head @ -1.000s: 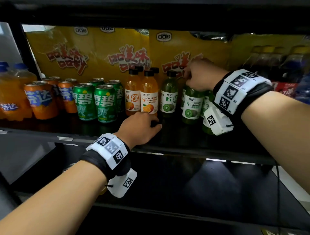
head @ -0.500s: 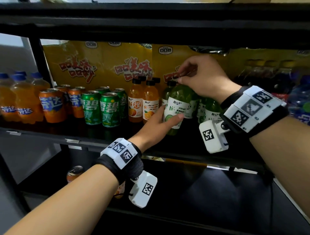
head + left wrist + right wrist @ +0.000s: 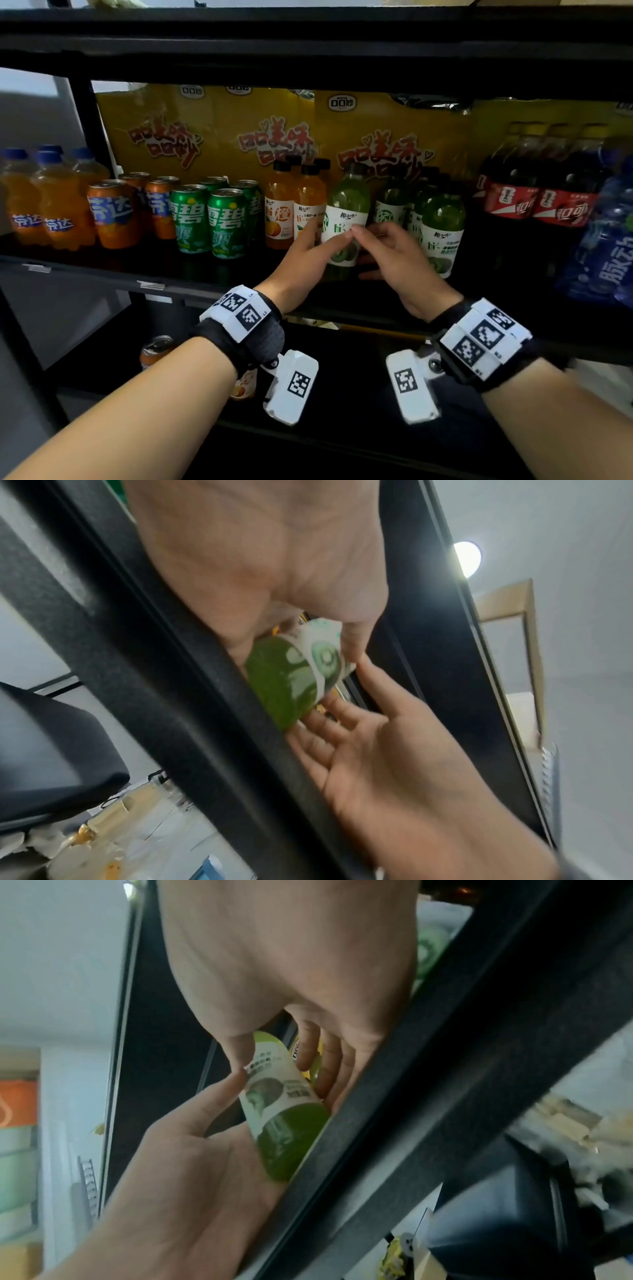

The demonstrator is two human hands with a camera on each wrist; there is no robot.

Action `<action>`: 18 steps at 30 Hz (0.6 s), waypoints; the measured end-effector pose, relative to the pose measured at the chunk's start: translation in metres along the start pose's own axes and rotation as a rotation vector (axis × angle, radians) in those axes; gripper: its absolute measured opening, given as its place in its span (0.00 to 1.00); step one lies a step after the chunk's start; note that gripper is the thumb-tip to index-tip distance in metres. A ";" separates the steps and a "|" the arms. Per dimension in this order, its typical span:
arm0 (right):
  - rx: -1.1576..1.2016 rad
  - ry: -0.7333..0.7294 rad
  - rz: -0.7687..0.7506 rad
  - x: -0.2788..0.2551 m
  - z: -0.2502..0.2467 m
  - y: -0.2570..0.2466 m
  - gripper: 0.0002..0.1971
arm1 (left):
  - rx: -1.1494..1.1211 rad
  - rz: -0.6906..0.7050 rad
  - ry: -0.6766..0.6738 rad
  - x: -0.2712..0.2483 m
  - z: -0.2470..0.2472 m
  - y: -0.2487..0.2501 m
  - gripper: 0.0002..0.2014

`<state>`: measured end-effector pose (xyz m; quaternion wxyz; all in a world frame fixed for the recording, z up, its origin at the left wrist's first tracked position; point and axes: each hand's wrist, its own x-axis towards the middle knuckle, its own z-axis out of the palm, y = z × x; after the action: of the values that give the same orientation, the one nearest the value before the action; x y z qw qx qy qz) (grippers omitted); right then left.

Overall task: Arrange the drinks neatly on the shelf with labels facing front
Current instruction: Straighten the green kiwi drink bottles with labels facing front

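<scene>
Head view: the left hand (image 3: 301, 260) and the right hand (image 3: 397, 263) meet around one green kiwi-drink bottle (image 3: 346, 219) standing upright at the front of the shelf (image 3: 191, 277). The left hand's fingers curl round the bottle's label from nine o'clock; the right hand's fingers bend in from three o'clock, its fingertips touching the label, though whether they truly grip it cannot be told. In the left wrist view the bottle (image 3: 294, 680) sits between both palms. Just beside it at three o'clock stand more kiwi bottles (image 3: 442, 233); at nine o'clock, two orange juice bottles (image 3: 294, 212), then green Sprite cans (image 3: 209, 219), orange Fanta cans (image 3: 113, 216) and Fanta bottles (image 3: 41, 202). Far at three o'clock stand cola bottles (image 3: 534, 192) and a blue bottle (image 3: 609, 246). Yellow snack bags (image 3: 219, 133) line the back.
</scene>
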<state>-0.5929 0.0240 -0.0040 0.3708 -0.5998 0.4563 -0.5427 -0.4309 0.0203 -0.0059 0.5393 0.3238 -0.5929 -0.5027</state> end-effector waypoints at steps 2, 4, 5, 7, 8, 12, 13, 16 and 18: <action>0.062 0.006 0.011 0.000 0.004 0.006 0.15 | -0.095 -0.108 -0.057 0.001 -0.003 0.004 0.18; 0.102 0.003 0.006 -0.003 0.008 0.009 0.12 | -0.180 -0.166 -0.052 0.000 -0.007 0.005 0.18; 0.108 -0.001 0.003 -0.002 0.009 0.010 0.12 | -0.205 -0.177 -0.041 0.002 -0.008 0.005 0.18; 0.113 0.015 -0.005 -0.004 0.006 0.012 0.12 | -0.241 -0.198 -0.027 0.004 -0.007 0.001 0.18; 0.118 0.015 -0.016 -0.005 0.006 0.012 0.12 | -0.246 -0.197 -0.019 0.004 -0.008 0.002 0.17; 0.233 0.032 -0.012 -0.007 0.005 0.010 0.08 | -0.212 -0.205 -0.040 0.004 -0.009 0.001 0.18; 0.271 0.056 -0.009 -0.008 0.005 0.010 0.08 | -0.185 -0.207 -0.057 0.004 -0.009 0.000 0.18; 0.340 0.143 0.022 -0.007 0.004 0.011 0.12 | -0.128 -0.195 -0.081 0.005 -0.009 -0.002 0.17; 0.359 0.136 0.049 -0.007 0.003 0.010 0.16 | -0.115 -0.184 -0.076 0.005 -0.009 -0.002 0.16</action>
<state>-0.5914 0.0268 -0.0162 0.4533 -0.4745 0.3907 -0.6455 -0.4236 0.0127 -0.0071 0.4859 0.3261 -0.5509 -0.5950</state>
